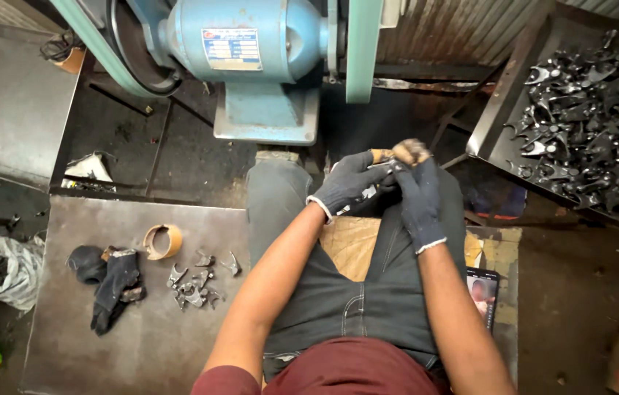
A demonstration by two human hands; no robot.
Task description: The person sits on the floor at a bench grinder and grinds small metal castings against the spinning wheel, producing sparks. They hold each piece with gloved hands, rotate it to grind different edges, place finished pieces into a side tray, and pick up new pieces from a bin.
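While the person sits with both knees toward a blue bench grinder (251, 51), the head view shows the two hands joined over the lap, both in dark knit gloves with pale cuffs. The left hand (349, 183) curls around a small metal piece (385, 167), and the right hand (417, 192) closes on it from the other side, its worn fingertips (410, 151) frayed to a pale brown at the top. The piece is mostly hidden between the gloves, just in front of the knees; only a bright sliver and an orange-brown end show, so its long axis seems to run left to right, though which way it points cannot be told. Left of the legs lies a flat, dull steel plate (141, 329) carrying a crumpled spare glove (108, 281), a ring of brown tape (161, 241) and a small heap of forked grey metal parts (196, 281). To the right, a slanted dark tray (499, 110) holds a big pile of similar glossy black forked parts (594, 110). A phone (482, 292) rests beside the right thigh on cardboard.
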